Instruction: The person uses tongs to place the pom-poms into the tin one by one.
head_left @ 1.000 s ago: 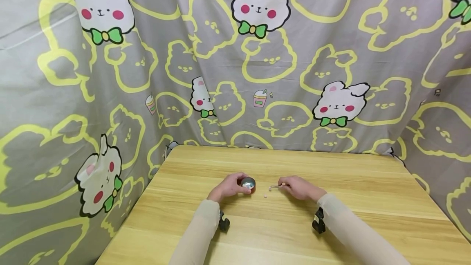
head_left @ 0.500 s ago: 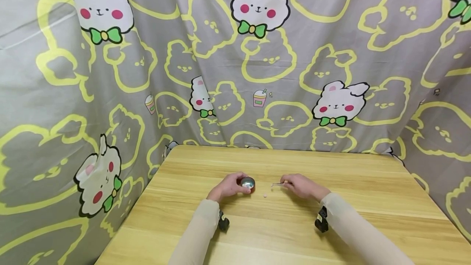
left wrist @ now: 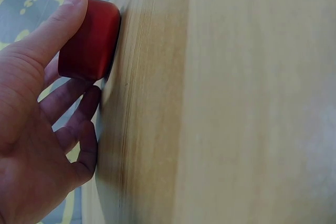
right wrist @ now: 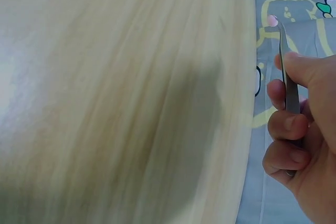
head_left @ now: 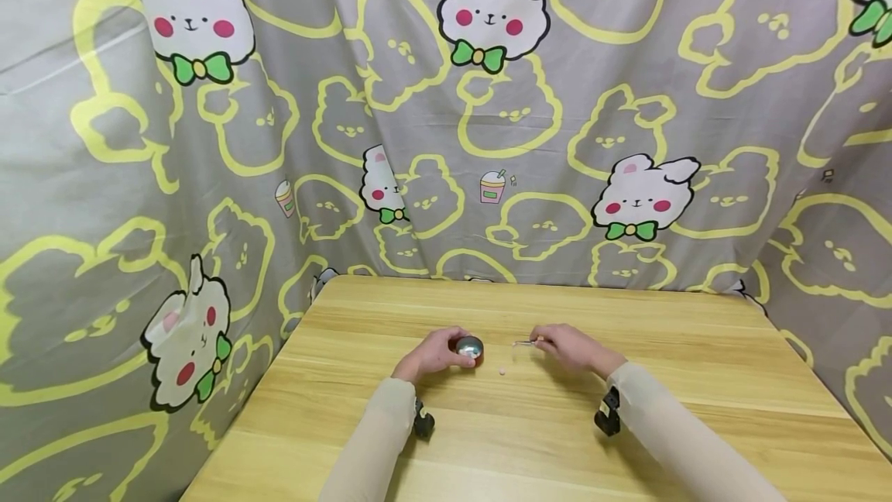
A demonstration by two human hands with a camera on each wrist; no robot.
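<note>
My left hand (head_left: 435,351) grips a small red bowl (left wrist: 90,39) between thumb and fingers, and the bowl stands on the table. Its inside is shiny silver metal in the head view (head_left: 470,348). My right hand (head_left: 567,347) holds bent-tip metal tweezers (right wrist: 290,90), with the fingers curled round the shaft. At the tweezers' tip sits a tiny pale pink bead-like piece (right wrist: 272,20), raised above the table to the right of the bowl. A second pale pink piece (head_left: 502,371) lies on the table between the hands, apart from the bowl.
The wood-grain table (head_left: 474,440) extends around both hands. Behind it and along its sides hangs a grey curtain (head_left: 418,122) with yellow outlines and white cartoon animals. A black wrist mount (head_left: 423,419) sits on the left wrist, another black mount (head_left: 608,413) on the right.
The tweezers have risen off the table with the pink piece at their tip, and the right hand has shifted slightly right. The left hand and bowl have stayed in place.
</note>
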